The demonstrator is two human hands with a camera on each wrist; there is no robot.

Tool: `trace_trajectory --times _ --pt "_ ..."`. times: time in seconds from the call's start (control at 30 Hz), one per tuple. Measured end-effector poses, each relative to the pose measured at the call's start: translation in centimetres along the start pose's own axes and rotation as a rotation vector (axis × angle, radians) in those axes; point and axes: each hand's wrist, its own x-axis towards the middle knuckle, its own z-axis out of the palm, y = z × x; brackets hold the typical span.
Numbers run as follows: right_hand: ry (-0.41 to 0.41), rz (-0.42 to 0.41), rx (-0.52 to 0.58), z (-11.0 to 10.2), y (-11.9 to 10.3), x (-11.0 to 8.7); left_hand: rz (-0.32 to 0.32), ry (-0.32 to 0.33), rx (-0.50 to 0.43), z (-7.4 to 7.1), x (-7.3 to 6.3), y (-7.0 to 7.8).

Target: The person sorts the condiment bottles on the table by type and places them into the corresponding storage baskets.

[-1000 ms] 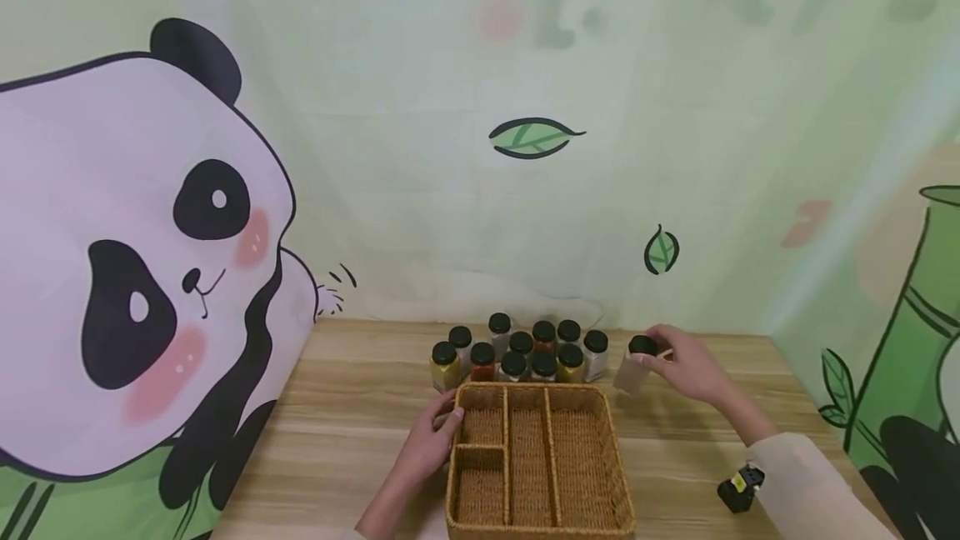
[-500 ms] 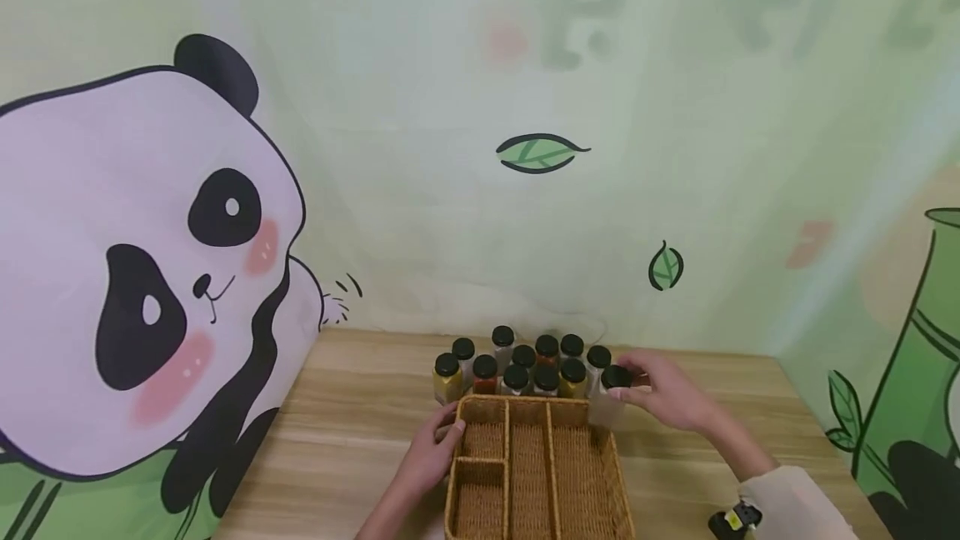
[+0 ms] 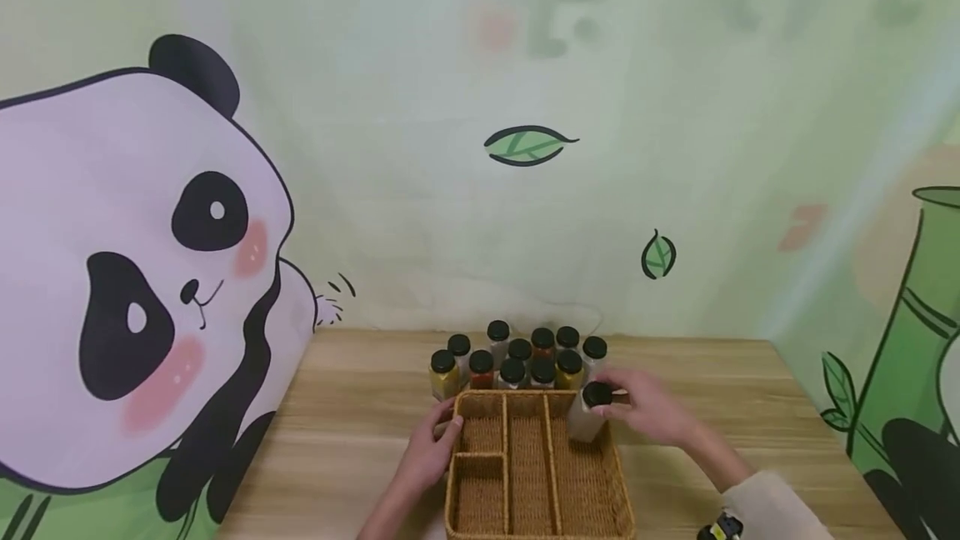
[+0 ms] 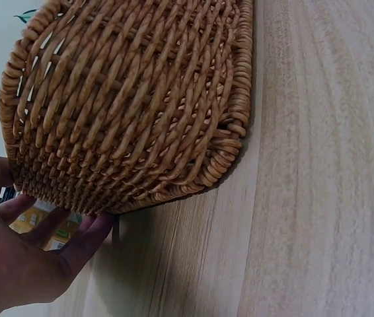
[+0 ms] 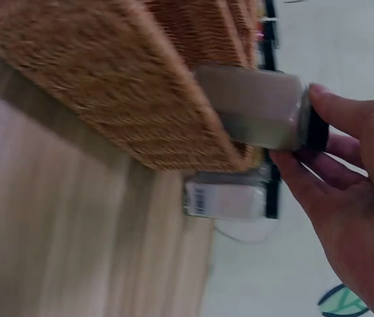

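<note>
A brown wicker basket [image 3: 556, 477] with several compartments stands on the table. My left hand [image 3: 426, 452] holds its far left corner, thumb over the rim and fingers along the outer wall; the left wrist view shows these fingers [image 4: 84, 244] against the weave. With my right hand [image 3: 652, 411] I grip a spice jar [image 3: 584, 422] with greyish-brown contents by its black lid. The jar tilts, its lower part inside the far end of the large right compartment. In the right wrist view, thumb and fingers pinch the lid, and the jar body [image 5: 256, 105] passes over the rim.
Several black-lidded spice jars [image 3: 444, 373] with yellow, red and pale contents cluster behind the basket. One pale jar [image 5: 230, 199] with a barcode stands close by the basket's far corner. Behind the wooden table [image 3: 697, 373] hangs a printed panda backdrop [image 3: 420, 190].
My right hand has carried the jar leftward and toward me, from the table right of the cluster, over the rim into the right compartment. My left hand stays on the basket.
</note>
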Motion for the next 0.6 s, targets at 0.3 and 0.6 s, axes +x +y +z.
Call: trace_trajectory --times 0.3,0.6 --pt "0.103 0.020 -0.154 3.4 1.1 0.1 0.014 -0.010 -0.020 0.2 -0.4 -0.1" --pt "0.198 -0.012 -0.254 4.5 1.6 0.4 0.031 -0.006 0.002 -0.2 0.3 0.1"
